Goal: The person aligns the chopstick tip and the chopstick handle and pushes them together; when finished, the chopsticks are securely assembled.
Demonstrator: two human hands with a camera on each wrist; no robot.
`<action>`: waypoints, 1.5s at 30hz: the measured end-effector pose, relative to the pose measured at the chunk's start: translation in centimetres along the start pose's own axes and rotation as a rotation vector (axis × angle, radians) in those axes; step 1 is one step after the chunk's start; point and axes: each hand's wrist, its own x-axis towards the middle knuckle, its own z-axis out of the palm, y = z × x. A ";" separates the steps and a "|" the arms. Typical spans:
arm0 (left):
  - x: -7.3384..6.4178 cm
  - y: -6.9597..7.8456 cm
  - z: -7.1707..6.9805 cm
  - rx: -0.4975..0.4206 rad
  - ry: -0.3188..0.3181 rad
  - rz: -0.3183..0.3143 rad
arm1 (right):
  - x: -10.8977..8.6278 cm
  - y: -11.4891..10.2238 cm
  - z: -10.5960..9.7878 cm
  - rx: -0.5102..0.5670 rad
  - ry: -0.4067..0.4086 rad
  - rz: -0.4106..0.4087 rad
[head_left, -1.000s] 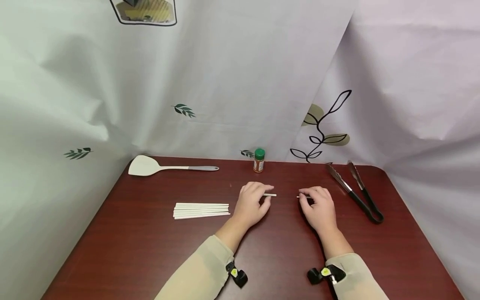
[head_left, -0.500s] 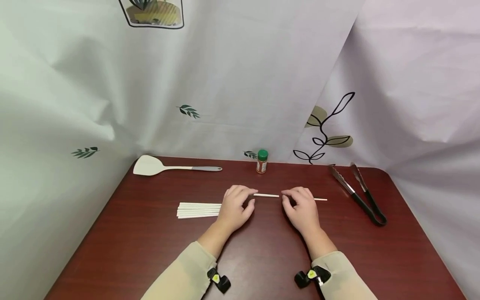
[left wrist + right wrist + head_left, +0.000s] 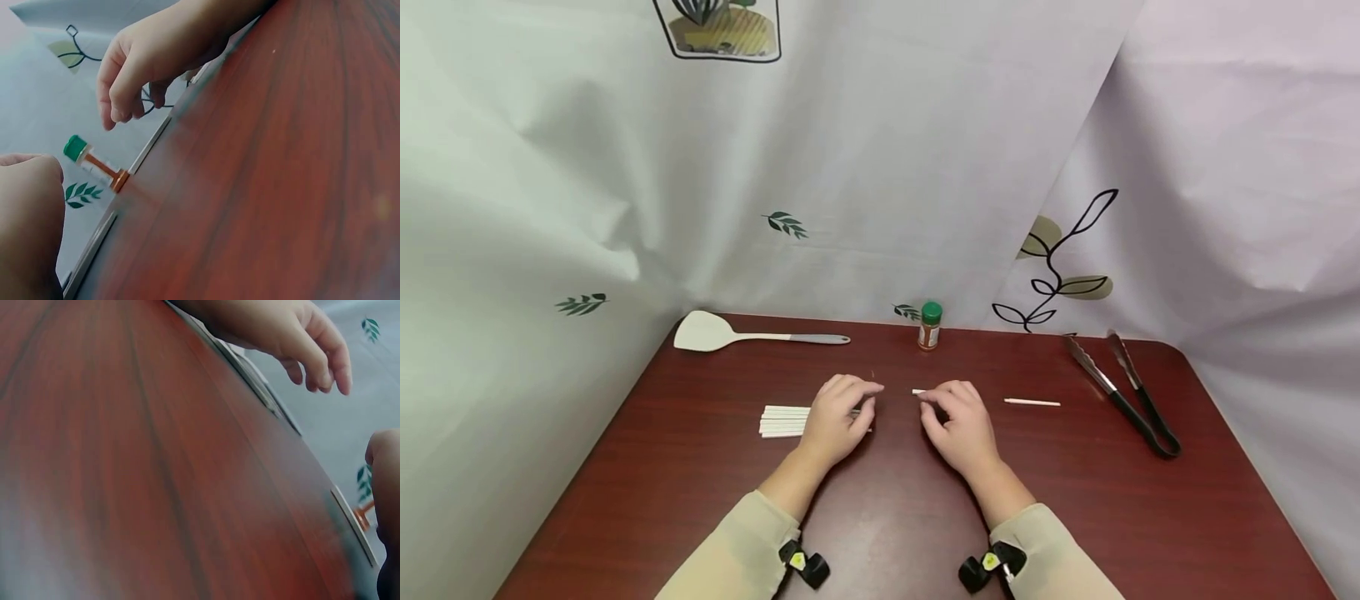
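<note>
My left hand (image 3: 837,421) hangs loosely bent over the right part of a bundle of white sticks (image 3: 784,421), hiding it in the head view; nothing shows between thumb and fingers. Over a single white stick (image 3: 917,392) is my right hand (image 3: 958,427), covering most of it. Loosely curved, that right hand (image 3: 147,72) appears above the table in the left wrist view without gripping anything visible. Farther right lies another white stick (image 3: 1032,402). The stick (image 3: 150,147) under the right hand lies flat in the left wrist view.
A white spatula (image 3: 703,332) lies at the back left of the dark red table (image 3: 880,517). A green-capped spice jar (image 3: 929,325) stands at the back edge. Metal tongs with black handles (image 3: 1123,392) lie spread at the right. Patterned cloth (image 3: 880,167) hangs behind.
Both hands have moved left, the left one over the bundle and the right one over the middle stick. The right-hand stick is now uncovered. The head view has shifted slightly.
</note>
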 end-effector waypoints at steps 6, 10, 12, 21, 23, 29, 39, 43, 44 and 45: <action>-0.7 -1.0 -1.6 -0.005 0.004 -0.002 | 0.3 -1.5 2.1 0.020 -0.041 -0.011; -1.5 -1.8 -3.0 -0.002 0.003 -0.025 | 0.3 -2.5 3.3 0.063 -0.069 -0.012; -1.9 -2.2 -3.8 0.012 -0.002 -0.052 | 0.4 -3.1 3.8 0.084 -0.082 -0.013; -3.8 -4.2 -7.8 0.111 -0.010 -0.167 | 0.6 -5.1 5.9 0.102 -0.131 -0.019; -4.2 -4.4 -8.2 0.133 0.008 -0.182 | 0.7 -5.3 6.2 0.105 -0.143 -0.010; -4.6 -4.7 -8.4 0.150 -0.013 -0.228 | 0.7 -5.7 6.8 0.107 -0.172 -0.003; -4.6 -4.5 -8.2 0.131 -0.110 -0.318 | 0.3 -5.2 6.5 0.096 -0.162 0.041; -4.7 -4.6 -8.9 0.162 -0.119 -0.338 | 0.5 -5.6 6.8 0.054 -0.205 0.123; -4.7 -4.7 -9.1 0.167 -0.120 -0.341 | 0.7 -5.7 6.9 0.046 -0.218 0.142; -4.7 -4.7 -9.3 0.172 -0.119 -0.346 | 0.8 -5.8 7.0 0.040 -0.229 0.159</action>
